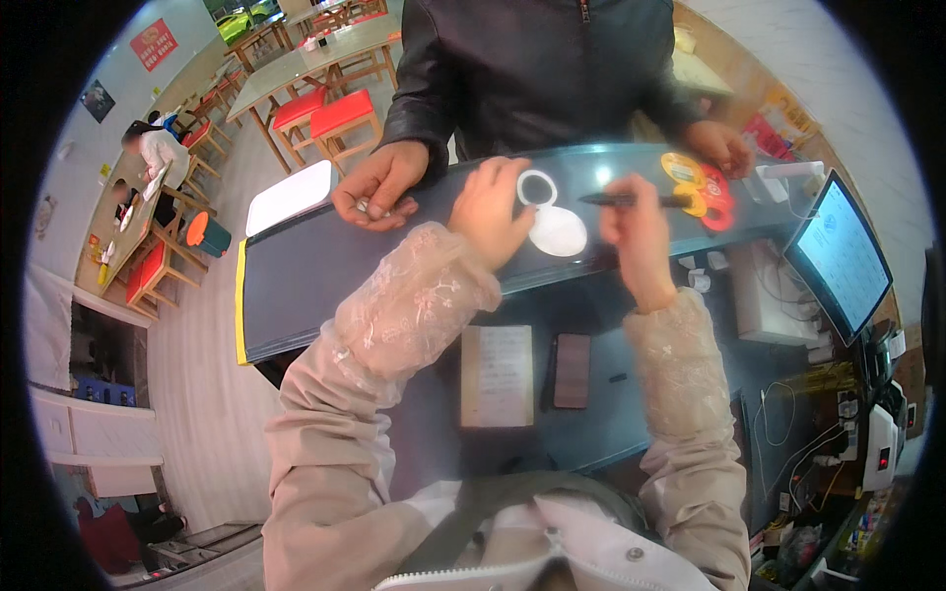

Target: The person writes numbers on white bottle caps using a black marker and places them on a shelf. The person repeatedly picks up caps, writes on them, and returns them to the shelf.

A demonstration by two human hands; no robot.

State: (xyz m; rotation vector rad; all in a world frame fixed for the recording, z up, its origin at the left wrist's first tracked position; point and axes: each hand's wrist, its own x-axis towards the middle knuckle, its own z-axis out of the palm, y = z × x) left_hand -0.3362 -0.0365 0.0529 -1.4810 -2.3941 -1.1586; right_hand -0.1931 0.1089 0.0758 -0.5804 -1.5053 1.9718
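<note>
On the raised dark counter lies a white round tag [559, 230] with a ring-shaped top. My left hand [489, 210] rests flat beside its left edge, thumb at the rim and fingers apart. To the right of the tag, my right hand [637, 235] grips a black marker pen [612, 199], its tip pointing left above the counter. Nearer to me on the lower desk are a notebook [497, 377] with handwriting, a phone [572, 371] and a small black piece [618, 377], perhaps a pen cap.
Across the counter [288, 284] stands a person in a dark jacket [547, 81]; their hand [384, 188] holds small pale bits. Yellow and red tags [713, 196] lie at the right, near a tilted screen [842, 251], a white box [768, 295] and cables. A white tray [290, 198] sits far left.
</note>
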